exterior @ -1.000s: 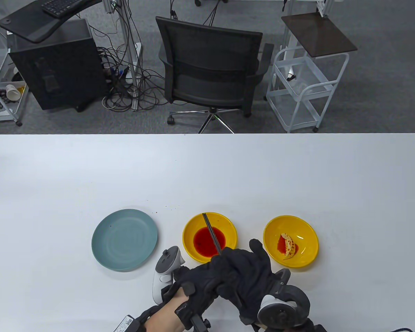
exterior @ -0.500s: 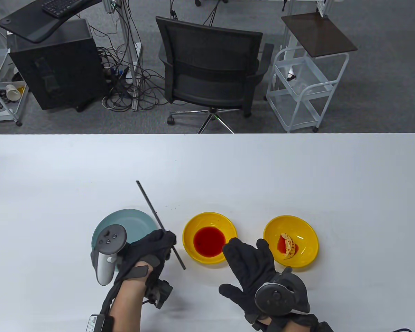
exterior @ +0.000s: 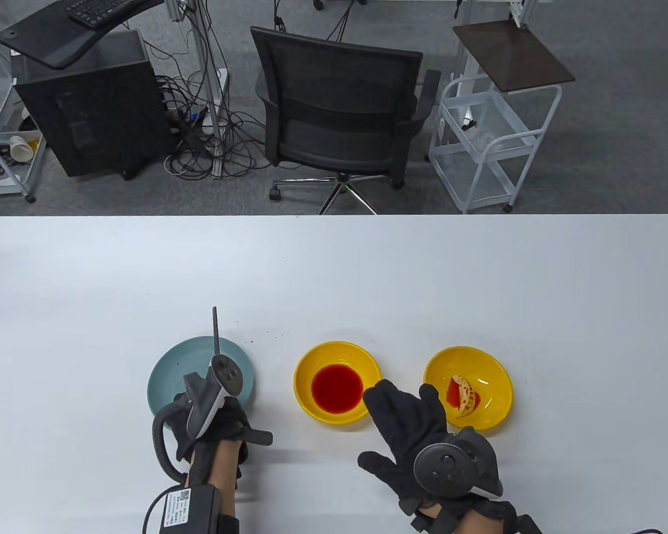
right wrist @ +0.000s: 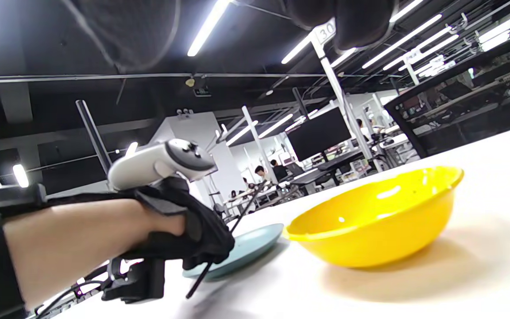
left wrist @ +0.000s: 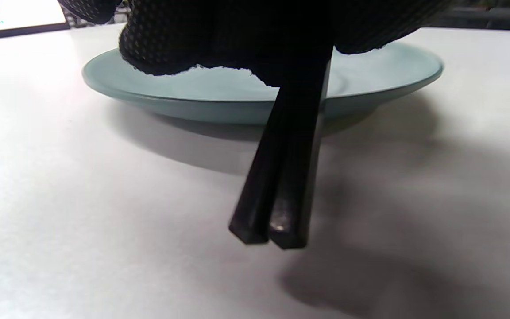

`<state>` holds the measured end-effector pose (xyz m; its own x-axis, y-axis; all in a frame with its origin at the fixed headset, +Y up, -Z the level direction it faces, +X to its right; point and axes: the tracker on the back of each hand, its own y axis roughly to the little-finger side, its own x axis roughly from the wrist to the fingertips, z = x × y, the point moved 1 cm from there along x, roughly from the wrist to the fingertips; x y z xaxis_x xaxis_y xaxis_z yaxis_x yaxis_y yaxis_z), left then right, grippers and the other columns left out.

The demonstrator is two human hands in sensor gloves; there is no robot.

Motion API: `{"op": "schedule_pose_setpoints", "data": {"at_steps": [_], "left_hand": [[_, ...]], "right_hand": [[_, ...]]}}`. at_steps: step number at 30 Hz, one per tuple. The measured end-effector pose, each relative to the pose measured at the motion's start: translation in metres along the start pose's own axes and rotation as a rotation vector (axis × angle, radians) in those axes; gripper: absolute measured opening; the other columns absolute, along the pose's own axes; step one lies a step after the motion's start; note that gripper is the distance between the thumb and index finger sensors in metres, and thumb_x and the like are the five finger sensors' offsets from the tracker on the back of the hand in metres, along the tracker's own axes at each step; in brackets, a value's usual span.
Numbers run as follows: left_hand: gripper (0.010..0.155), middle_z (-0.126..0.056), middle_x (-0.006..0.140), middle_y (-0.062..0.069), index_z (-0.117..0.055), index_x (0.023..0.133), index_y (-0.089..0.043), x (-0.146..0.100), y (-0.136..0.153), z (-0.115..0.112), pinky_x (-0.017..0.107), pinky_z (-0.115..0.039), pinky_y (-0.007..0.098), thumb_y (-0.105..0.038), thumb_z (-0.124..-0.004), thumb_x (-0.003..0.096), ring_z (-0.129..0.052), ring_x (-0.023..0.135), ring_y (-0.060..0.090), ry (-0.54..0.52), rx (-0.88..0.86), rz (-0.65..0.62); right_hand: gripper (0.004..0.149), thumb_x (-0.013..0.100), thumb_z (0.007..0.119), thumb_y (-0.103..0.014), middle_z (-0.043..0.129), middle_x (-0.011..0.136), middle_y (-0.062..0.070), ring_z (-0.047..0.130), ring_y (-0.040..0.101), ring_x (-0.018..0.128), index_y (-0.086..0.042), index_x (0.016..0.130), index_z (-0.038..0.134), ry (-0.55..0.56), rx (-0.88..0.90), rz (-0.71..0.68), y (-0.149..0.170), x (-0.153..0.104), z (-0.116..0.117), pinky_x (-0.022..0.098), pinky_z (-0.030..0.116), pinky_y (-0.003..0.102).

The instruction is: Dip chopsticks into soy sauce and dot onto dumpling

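Left hand (exterior: 214, 431) grips the chopsticks (left wrist: 281, 177), fingers (left wrist: 171, 40) wrapped round them at the near edge of the teal plate (exterior: 170, 384).
Square black sticks, blunt ends just above the matte white worktop (exterior: 334, 267); sauce bowl (exterior: 306, 372), glossy yellow, holds red liquid, dumpling (exterior: 465, 395) lies in the second yellow bowl (exterior: 495, 389). Right hand (exterior: 417, 428) flat, fingers spread wide, between the bowls. Mesh office chair (exterior: 339, 111), grey carpet behind; any writing's too small to read.

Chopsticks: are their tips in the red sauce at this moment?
No, the left hand holds the chopsticks beside the blue plate, away from the sauce bowl.
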<state>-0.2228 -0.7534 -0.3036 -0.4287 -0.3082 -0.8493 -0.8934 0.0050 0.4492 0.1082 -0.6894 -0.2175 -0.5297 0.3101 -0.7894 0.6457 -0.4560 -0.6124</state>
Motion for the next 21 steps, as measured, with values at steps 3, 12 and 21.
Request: {"op": "schedule_pose_setpoints", "data": {"at_steps": [3,12,21], "left_hand": [[0.055,-0.085,0.076,0.010,-0.081,0.086,-0.008,0.002,0.000,-0.004,0.065,-0.055,0.070,-0.048,-0.071,0.0500,-0.088,0.062,0.035,0.021,0.012,0.001],[0.057,-0.084,0.079,0.009,-0.079,0.090,-0.009,0.003,0.000,-0.006,0.066,-0.054,0.070,-0.049,-0.072,0.0503,-0.087,0.064,0.035,0.026,0.040,0.003],[0.067,-0.079,0.091,0.010,-0.075,0.097,-0.011,-0.020,0.016,0.028,0.066,-0.056,0.068,-0.056,-0.074,0.0470,-0.086,0.073,0.038,-0.258,-0.171,-0.052]], "right_hand": [[0.085,0.043,0.067,-0.056,0.031,0.112,0.021,0.054,0.049,0.094,-0.020,0.106,0.022,-0.005,0.002,0.002,0.000,0.000,0.000,0.066,0.024,0.083],[0.084,0.043,0.068,-0.056,0.032,0.112,0.021,0.054,0.049,0.094,-0.020,0.106,0.025,-0.017,0.024,0.034,0.007,0.000,-0.002,0.066,0.024,0.083],[0.085,0.043,0.068,-0.056,0.027,0.112,0.020,0.045,0.050,0.097,-0.021,0.106,0.024,-0.007,-0.009,0.247,0.044,-0.004,-0.014,0.067,0.019,0.082]]}}
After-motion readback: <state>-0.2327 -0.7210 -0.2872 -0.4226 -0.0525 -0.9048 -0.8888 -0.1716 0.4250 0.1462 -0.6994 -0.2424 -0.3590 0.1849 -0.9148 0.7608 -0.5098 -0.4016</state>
